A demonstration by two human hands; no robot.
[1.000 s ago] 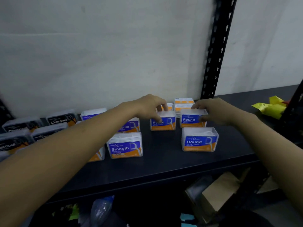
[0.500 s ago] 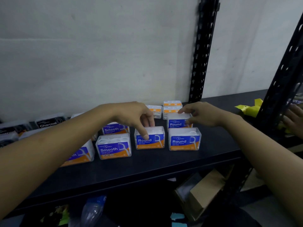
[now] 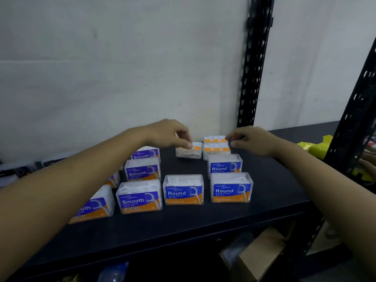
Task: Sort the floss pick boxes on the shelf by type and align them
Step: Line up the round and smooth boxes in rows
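Clear floss pick boxes with blue and orange labels stand on the black shelf [image 3: 183,226]. Several Smooth boxes [image 3: 140,197] form columns on the left. Two Round boxes [image 3: 184,190] [image 3: 231,188] stand side by side at the front, a third Round box [image 3: 224,165] behind the right one. At the back, one box [image 3: 189,153] lies flat and two stacked boxes [image 3: 216,149] sit beside it. My left hand [image 3: 168,135] pinches the flat box from above. My right hand [image 3: 252,141] has curled fingers at the stack's right end; its grip is unclear.
Dark Charcoal boxes [image 3: 12,174] sit blurred at the far left. A black perforated upright [image 3: 254,68] stands behind the stack, another upright [image 3: 358,110] at the right. Yellow packaging [image 3: 313,147] lies on the shelf's right. A cardboard box [image 3: 260,253] sits below.
My left hand left the front Round box beside its neighbour and moved back to the flat box. My right hand moved from the second-row Round box back to the stack.
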